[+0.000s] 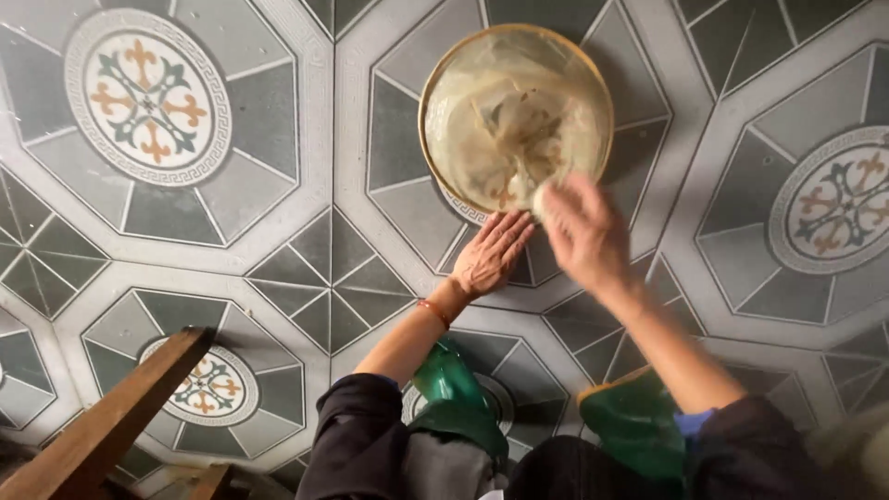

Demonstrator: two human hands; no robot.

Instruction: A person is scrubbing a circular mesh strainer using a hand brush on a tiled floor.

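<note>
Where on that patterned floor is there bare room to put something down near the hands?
Bare tile lies left of the round pan, around the floral medallion, and right of the pan toward the other medallion. It is crowded at the pan's near rim, where the left hand and right hand meet, and by the green boots.

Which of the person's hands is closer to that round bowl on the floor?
Right. The right hand, blurred, reaches over the near rim of the round bowl. The left hand rests flat on the tiled floor just below the rim.
</note>
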